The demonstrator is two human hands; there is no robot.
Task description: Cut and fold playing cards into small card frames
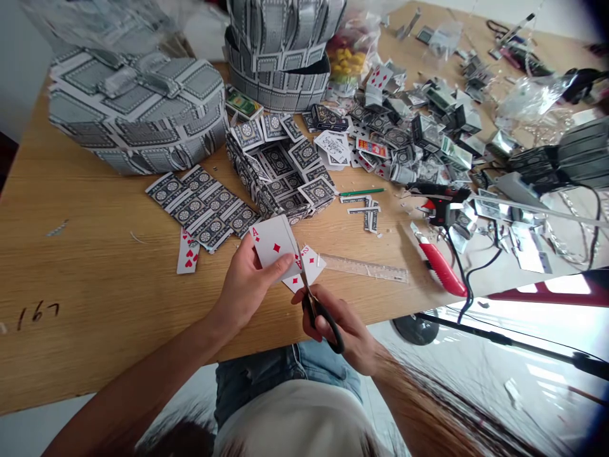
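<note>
1. Scissors (310, 298) with black handles sit in your right hand (346, 325), lower centre of the frame; your fingers are closed round the handles, and the blades point up along the right edge of the card.
2. Your left hand (245, 279), at the centre, pinches that card, an ace of diamonds (272, 243), face up, thumb on its front.
3. Beneath and beside the ace you have a two of diamonds (311, 259), partly covered.
4. Just above your left hand, a sheet of joined cards (207, 204) lies partly over a hearts card (188, 255); an open card box (280, 170) stands to its right.
5. Right of your hands lie a clear ruler (366, 268), a red cutter (441, 266), a green pencil (361, 192) and a glue gun (441, 202).
6. Two larger card-covered containers, the left container (137, 117) and the centre container (285, 86), stand across the upper left and upper centre, with a heap of cards (404, 136) toward the upper right.
</note>
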